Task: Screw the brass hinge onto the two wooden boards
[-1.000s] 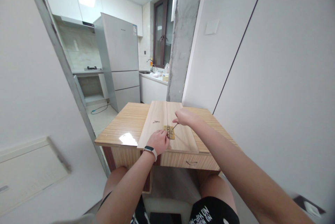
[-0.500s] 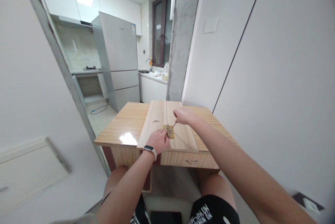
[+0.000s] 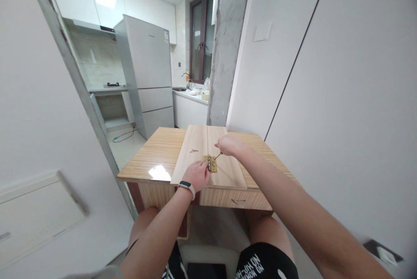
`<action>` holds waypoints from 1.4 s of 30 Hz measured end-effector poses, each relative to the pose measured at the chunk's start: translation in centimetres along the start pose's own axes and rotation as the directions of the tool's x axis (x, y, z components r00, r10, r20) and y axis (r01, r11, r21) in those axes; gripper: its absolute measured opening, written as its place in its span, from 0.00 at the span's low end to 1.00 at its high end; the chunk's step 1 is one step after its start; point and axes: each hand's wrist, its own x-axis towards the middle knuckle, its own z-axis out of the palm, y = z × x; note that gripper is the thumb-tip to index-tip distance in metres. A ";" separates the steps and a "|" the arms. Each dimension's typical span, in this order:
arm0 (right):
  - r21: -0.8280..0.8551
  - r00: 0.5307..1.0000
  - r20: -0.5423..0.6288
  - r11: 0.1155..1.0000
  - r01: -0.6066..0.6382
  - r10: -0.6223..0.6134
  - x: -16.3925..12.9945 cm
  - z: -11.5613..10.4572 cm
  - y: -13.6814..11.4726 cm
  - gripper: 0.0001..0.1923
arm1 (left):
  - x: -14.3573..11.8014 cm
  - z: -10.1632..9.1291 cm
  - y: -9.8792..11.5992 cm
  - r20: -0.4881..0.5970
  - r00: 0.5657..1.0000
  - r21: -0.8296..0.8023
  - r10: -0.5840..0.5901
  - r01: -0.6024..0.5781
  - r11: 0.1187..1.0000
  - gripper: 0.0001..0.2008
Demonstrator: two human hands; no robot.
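Two pale wooden boards [image 3: 195, 137] lie side by side with a seam between them. Across that seam sits a brass hinge [image 3: 213, 165]. My left hand [image 3: 197, 174], with a band on its wrist, presses its closed fingers on the hinge's left side and hides part of that leaf. My right hand [image 3: 230, 145] is closed around a screwdriver [image 3: 218, 156]. Its thin shaft slants down to the hinge's right leaf, while the handle is mostly hidden in my fingers. Several small dark screws [image 3: 194, 151] lie on the left board.
The boards rest on a glossy wood-grain table [image 3: 146, 153] with a handled drawer [image 3: 238, 201] at its front. My knees are under it. Beyond the table stand a grey fridge [image 3: 150, 61] and a kitchen counter. A white wall [image 3: 309, 96] rises on the right.
My right hand has shifted slightly right and turned, so more of the screwdriver shows below the fingers. My left hand and the hinge stay in place.
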 end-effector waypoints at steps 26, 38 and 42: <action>-0.100 1.000 0.025 0.995 0.009 -0.007 -0.1 0.9 0.1 0.16 | 0.0 0.3 -0.2 -0.011 1.000 -0.001 0.007 -0.007 1.000 0.10; -0.171 0.992 -0.080 0.982 0.083 -0.098 -0.6 1.2 -0.3 0.11 | 0.0 0.2 -0.2 -0.012 1.000 0.009 0.014 -0.014 1.000 0.09; -0.107 0.999 0.027 0.994 0.038 -0.035 -0.1 1.5 -0.3 0.15 | -0.1 0.3 -0.3 -0.016 1.000 0.011 0.019 -0.019 1.000 0.09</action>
